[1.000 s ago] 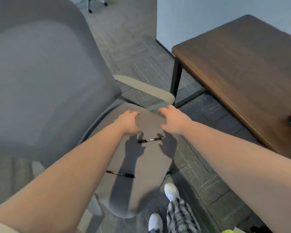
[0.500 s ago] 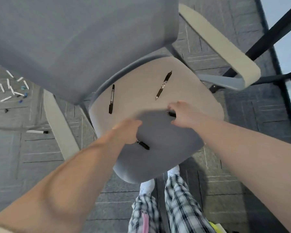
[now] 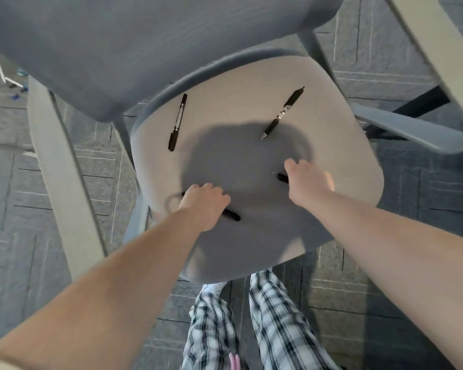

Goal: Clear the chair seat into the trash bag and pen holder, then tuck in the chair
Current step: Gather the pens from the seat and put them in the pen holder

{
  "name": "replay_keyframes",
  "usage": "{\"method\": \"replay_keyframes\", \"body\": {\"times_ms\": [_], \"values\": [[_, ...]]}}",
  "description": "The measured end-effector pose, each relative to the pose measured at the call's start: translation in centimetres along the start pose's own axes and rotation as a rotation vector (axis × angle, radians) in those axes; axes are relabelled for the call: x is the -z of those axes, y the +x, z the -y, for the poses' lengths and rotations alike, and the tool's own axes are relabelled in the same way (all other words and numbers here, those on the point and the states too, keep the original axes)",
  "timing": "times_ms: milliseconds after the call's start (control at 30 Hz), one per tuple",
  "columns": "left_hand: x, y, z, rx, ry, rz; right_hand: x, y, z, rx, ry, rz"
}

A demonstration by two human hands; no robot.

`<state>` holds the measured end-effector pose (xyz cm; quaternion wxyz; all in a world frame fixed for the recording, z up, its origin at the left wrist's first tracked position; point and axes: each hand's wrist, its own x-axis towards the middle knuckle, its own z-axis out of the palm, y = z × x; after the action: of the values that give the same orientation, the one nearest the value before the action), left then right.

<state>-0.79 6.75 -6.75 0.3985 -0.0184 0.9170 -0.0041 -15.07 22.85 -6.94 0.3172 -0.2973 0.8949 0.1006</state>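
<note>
- Head view: left hand point(image 3: 203, 200) curls over a black pen point(image 3: 231, 215) nr the seat point(image 3: 345, 169) left-front edge; right hand point(image 3: 306, 180) closes on another pen point(image 3: 280, 177) twd the right edge. Whether either pen is gripped yet, can't tell.
- 2 more pens nr the back edge: marker point(image 3: 177, 122), click pen point(image 3: 282, 114).
- Risk: a hasty grab could roll a pen off the seat edge.
- Trash bag, pen holder: out of view, contents unknown.

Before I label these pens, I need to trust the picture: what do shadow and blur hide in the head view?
Head view: a dark cast shadow covers the middle of the chair seat; the two far pens lie sharp in light; the armrest smears at the edge; each hand covers most of a pen.
</note>
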Motion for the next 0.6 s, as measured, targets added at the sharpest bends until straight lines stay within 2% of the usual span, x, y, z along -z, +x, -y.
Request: {"method": "replay_keyframes", "body": {"times_ms": [100,267,467,600], "values": [[0.7,0.0,-0.1,0.088,-0.219,-0.041,1.0,0.7,0.2,0.046,0.057,-0.037],[2.6,0.8,0.5,0.264,-0.501,-0.263,3.5,2.1,1.1,0.124,0.122,-0.152],[5.6,2.9,3.5,0.532,-0.662,-0.424,5.7,5.2,1.3,0.174,0.108,-0.261],[5.8,4.8,5.6,0.618,-0.719,-0.49,6.5,6.8,1.3,0.165,0.093,-0.295]]}}
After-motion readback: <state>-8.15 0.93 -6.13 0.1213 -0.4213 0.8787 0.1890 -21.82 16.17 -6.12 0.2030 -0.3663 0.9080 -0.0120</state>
